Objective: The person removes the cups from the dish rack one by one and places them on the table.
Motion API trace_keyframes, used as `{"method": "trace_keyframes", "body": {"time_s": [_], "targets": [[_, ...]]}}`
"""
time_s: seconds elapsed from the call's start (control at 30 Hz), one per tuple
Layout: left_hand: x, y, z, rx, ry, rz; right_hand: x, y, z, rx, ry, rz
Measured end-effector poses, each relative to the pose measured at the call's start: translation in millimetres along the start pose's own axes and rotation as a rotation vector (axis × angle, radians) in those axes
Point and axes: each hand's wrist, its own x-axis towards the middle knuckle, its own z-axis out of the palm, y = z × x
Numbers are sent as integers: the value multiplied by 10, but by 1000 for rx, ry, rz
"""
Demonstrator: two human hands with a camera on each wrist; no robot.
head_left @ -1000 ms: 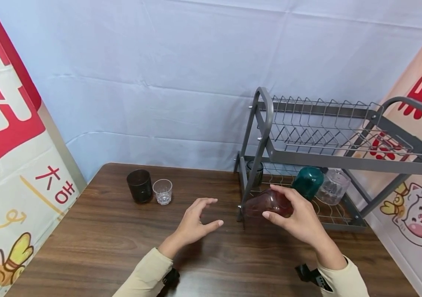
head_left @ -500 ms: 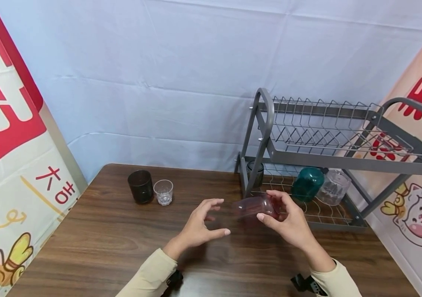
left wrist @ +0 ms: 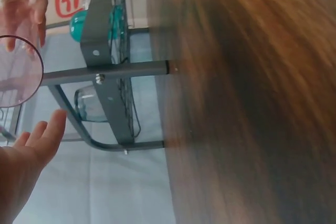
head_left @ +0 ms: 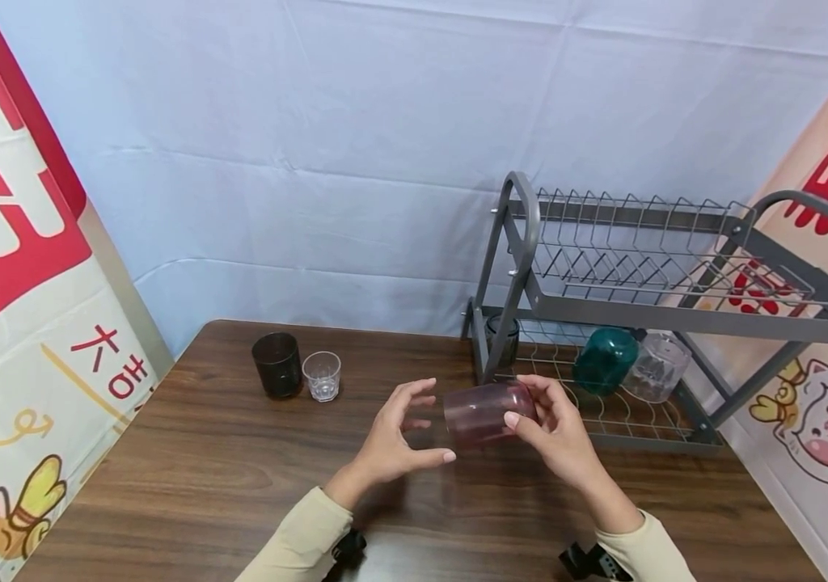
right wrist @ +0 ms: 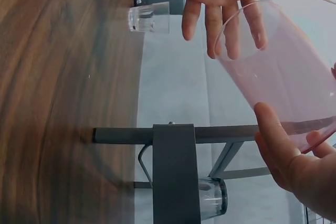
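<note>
Just below and right of centre in the head view, the right hand (head_left: 563, 440) pinches a pink transparent tumbler (head_left: 487, 414) near its base, thumb on the near side and fingers on the far side. The tumbler is held sideways above the brown wood-grain table (head_left: 188, 485), its open end turned toward the left of the frame. There the left hand (head_left: 394, 440) holds nothing, its thumb and fingers spread apart, just beside the tumbler's rim. Left of centre, a black cup (head_left: 277, 366) and a small clear glass (head_left: 323, 377) stand side by side. At the right, a grey two-tier dish rack (head_left: 676, 306) holds a dark-tinted glass (head_left: 504, 343), a teal glass (head_left: 606, 361) and a larger clear glass (head_left: 657, 369) on its lower tier.
</note>
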Motion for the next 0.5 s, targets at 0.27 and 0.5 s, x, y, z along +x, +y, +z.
{"method": "trace_keyframes", "body": {"time_s": [0.27,0.5], "targets": [[19,10,6,-88,8,-6,-16,16,35,144,23,66],[17,2,47,-139,11,32,-36,28,67,252,3,132]]}}
